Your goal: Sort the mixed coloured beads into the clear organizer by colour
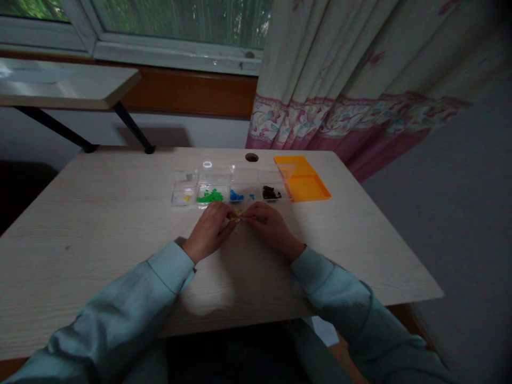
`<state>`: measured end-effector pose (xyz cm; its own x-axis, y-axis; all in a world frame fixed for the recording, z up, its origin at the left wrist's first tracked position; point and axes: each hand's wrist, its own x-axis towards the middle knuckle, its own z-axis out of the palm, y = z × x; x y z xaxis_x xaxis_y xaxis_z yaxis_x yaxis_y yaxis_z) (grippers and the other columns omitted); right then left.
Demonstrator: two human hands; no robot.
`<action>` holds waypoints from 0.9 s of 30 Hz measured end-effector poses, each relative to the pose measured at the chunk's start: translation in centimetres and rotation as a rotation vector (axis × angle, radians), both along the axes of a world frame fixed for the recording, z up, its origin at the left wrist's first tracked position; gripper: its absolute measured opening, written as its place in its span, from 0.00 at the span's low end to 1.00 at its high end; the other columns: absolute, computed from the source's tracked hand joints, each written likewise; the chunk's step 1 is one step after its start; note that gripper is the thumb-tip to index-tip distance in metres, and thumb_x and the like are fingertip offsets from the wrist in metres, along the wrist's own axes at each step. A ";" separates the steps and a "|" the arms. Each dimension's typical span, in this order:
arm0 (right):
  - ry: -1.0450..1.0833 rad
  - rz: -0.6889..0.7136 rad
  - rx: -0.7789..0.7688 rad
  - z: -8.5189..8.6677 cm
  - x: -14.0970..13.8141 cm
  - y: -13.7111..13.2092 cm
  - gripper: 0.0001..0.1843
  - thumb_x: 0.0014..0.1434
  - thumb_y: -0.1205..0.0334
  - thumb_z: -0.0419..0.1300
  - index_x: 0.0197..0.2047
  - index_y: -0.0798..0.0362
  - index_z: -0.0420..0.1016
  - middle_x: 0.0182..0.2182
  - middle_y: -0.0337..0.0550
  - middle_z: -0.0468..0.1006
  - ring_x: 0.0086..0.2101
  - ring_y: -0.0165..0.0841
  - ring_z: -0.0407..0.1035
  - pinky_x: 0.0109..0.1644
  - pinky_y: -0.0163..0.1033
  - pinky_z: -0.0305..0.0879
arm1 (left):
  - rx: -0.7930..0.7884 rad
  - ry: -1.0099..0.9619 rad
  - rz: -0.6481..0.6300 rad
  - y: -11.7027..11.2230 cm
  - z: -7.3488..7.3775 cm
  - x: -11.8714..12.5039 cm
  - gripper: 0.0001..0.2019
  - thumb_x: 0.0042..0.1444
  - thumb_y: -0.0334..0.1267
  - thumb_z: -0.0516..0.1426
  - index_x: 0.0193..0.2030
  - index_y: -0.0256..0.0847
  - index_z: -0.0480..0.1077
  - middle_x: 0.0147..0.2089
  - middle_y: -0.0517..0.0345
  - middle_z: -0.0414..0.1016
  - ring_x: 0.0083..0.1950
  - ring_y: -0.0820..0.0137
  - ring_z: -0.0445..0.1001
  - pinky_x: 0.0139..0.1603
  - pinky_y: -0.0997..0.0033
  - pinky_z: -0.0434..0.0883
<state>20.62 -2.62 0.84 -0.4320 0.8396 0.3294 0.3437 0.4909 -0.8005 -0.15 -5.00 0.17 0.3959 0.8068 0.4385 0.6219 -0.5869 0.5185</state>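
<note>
My left hand [212, 226] and my right hand [270, 224] meet over the table, just in front of a clear compartment box [244, 175]. Between their fingertips is a small yellowish piece [239, 214], too small and dim to name; both hands pinch at it. Inside the box, the near compartments hold green pieces [210, 196], blue pieces [236, 196] and dark brown pieces [271, 193]. A few yellow pieces [186, 198] lie in the compartment at the left end.
An orange tray [308, 181] lies right of the box, partly under its clear edge. Behind the box is a round hole [252, 157] in the pale wooden table [120, 224]. A raised shelf [68, 85] stands at the back left; a curtain [312, 80] hangs behind the table.
</note>
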 end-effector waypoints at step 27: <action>-0.372 -0.120 0.255 -0.8 0.9 0.7 0.04 0.58 0.62 0.64 0.34 0.52 0.80 0.35 0.44 0.77 0.39 0.36 0.67 0.47 0.43 0.60 | -0.014 0.022 0.023 0.4 0.6 -0.2 0.16 0.68 0.38 0.44 0.28 0.40 0.64 0.30 0.55 0.65 0.37 0.64 0.65 0.41 0.60 0.64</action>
